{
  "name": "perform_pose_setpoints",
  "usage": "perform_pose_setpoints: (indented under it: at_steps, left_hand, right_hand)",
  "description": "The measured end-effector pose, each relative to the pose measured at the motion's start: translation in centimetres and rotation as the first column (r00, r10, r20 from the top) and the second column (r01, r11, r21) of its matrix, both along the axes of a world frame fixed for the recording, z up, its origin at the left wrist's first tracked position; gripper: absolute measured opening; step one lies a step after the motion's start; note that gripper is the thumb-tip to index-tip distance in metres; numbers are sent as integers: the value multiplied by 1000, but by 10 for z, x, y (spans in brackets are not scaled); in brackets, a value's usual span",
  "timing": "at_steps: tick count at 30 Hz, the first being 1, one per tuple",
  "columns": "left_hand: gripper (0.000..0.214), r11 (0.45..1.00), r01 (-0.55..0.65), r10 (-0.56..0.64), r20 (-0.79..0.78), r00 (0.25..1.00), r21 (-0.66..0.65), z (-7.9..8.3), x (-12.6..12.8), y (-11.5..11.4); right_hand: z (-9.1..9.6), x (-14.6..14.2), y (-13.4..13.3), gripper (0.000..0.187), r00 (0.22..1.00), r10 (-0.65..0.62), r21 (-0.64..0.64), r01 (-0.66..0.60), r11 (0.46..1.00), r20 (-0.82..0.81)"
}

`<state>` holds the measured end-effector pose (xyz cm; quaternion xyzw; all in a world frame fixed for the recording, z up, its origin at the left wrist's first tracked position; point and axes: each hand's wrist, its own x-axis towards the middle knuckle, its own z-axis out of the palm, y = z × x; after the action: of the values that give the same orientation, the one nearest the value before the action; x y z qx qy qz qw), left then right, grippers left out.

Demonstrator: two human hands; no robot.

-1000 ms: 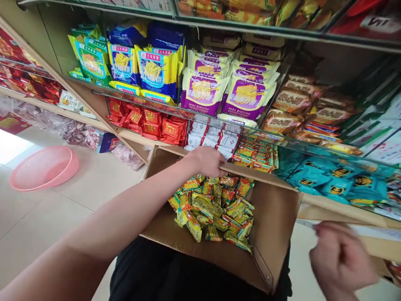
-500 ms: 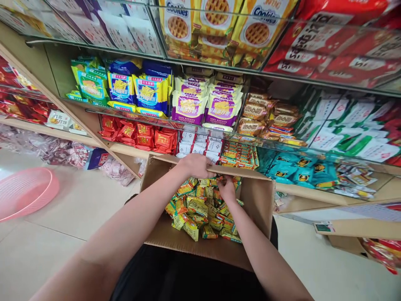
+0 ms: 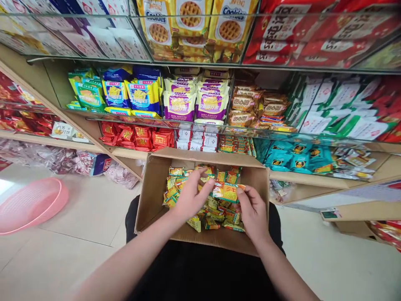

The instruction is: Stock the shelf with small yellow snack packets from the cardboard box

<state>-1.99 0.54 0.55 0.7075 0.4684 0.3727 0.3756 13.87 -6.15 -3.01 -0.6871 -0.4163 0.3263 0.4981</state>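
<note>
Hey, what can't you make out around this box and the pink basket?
In the head view:
Cardboard box: floor hidden beneath the heaped packets.
Held packet: right end covered by the right hand; fine print too small.
Pink basket: left side cut off by the picture's left edge.

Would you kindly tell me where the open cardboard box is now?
In the head view, the cardboard box is central, at the person's lap, just in front of white packets on the lower shelf.

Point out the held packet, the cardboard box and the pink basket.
Held packet [image 3: 227, 192]: head view, middle of its printed front.
Cardboard box [image 3: 153, 186]: head view, inner face of its left wall.
Pink basket [image 3: 54, 196]: head view, on its wall.
</note>
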Motion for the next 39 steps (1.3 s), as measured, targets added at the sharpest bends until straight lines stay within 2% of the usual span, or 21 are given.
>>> perform_pose_setpoints:
  at_steps: [2,3,5,7,10,12,14,15,17,19,20,22,23,25,27,29,31,33,37,39]
  left_hand:
    - [35,968,20,1,82,997,-248,-4,6,-18]
    - [38,945,16,22,115,993,-326,-5,8,-22]
    - [42,909,-36,119,175,977,-414,-7,11,-25]
    - [43,875,-88,227,242,944,-476,-8,12,-23]
    - [43,836,-76,276,296,914,-544,-11,12,-20]
    - [43,854,-77,250,275,928,-515,-11,12,-20]
    - [43,913,-88,186,216,959,-397,-6,14,-20]
    - [43,948,-64,121,167,978,-313,-2,15,-19]
    - [42,988,80,-77,29,997,-132,11,18,-13]
    - [39,967,250,-238,-159,958,58,27,19,3]
    - [37,938,310,-263,-264,928,156,34,18,14]
    - [37,865,381,-198,-477,856,326,43,15,42]
    - [44,840,422,-165,-581,797,341,44,12,56]
    - [57,859,452,-127,-753,645,242,41,7,83]
    - [50,877,478,-197,-862,468,59,33,3,101]
    - [38,868,496,-240,-904,355,-35,25,2,109]
    - [33,859,512,-222,-915,335,-21,20,2,111]
    - [34,858,513,-212,-910,357,2,18,2,111]
    - [37,878,479,-210,-891,403,10,17,2,112]
    - [38,890,457,-212,-878,430,9,17,2,113]
  right_hand:
    - [15,-8,-1,36,998,52,-4,-52,999,-36]
    - [22,-13,-1,36,997,68,-15,-68,998,-20]
    - [31,-20,1,36,994,70,-31,-67,997,87]
    - [34,-25,2,37,979,38,9,-41,999,202]
    - [30,-24,2,37,984,39,52,-49,997,175]
    - [27,-19,1,38,993,111,9,-111,994,32]
    - [27,-10,0,37,971,217,25,-216,976,-101]
    - [28,-4,-1,38,952,281,54,-277,959,-123]
    - [35,12,0,39,917,390,88,-383,919,-83]
    - [45,34,5,35,921,389,69,-387,919,-14]
    - [49,47,9,35,942,335,57,-336,940,22]
    - [55,77,24,40,981,147,60,-156,986,128]
    - [55,93,34,43,978,56,65,-71,995,201]
    - [48,123,56,46,943,-29,62,9,998,332]
    - [31,146,82,48,926,13,18,-21,1000,376]
    - [12,159,109,51,926,103,-54,-90,995,362]
    - [-5,159,137,50,908,194,-124,-159,979,372]
    - [-15,150,166,44,848,282,-175,-227,958,448]
    - [-20,117,214,32,615,429,-273,-335,902,661]
    - [-23,104,227,30,548,474,-314,-364,877,690]
